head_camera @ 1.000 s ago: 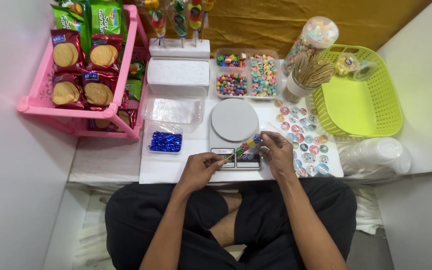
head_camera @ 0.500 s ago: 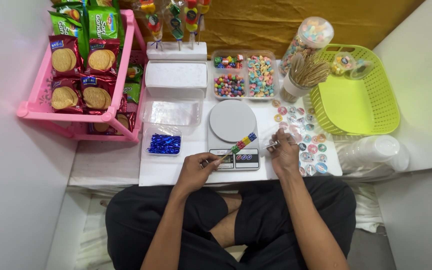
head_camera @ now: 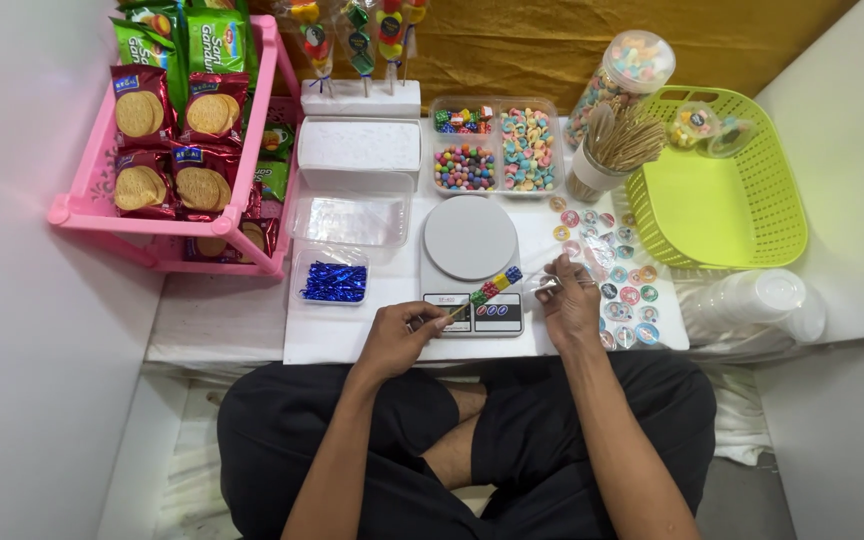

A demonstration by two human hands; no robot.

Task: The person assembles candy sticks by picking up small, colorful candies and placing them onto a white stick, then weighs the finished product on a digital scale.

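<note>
Left hand (head_camera: 397, 335) is closed around the bare lower end of a candy skewer (head_camera: 487, 288), a thin stick threaded with small coloured sweets, red, green, yellow and blue. The loaded end angles up and away from that grip, crossing the front edge of the kitchen scale (head_camera: 470, 240), which stands on the white counter (head_camera: 352, 335).

Right hand (head_camera: 570, 300) is just beyond the skewer's tip, fingers pinched narrow on something thin and clear, probably a cellophane sleeve (head_camera: 542, 285); it is too transparent to make out its edges. The two hands are near each other, with the candies between them.

How will it handle? My read: very light, and the stick is stiff but slim, so it could snap if bent. The sweets look soft and a little sticky, so pressing on them would likely dent them or push them along the stick. The bare stick below the lowest candy, where the left grip already sits, looks like the safest place to hold. The clear film is limp and slippery, best held at its open edge.

Out past the right grip lies a scatter of round stickers (head_camera: 620, 290), and further out a green basket (head_camera: 722, 210). Beyond the left grip, off to its far side, is a small tub of blue foil twists (head_camera: 330, 283).
</note>
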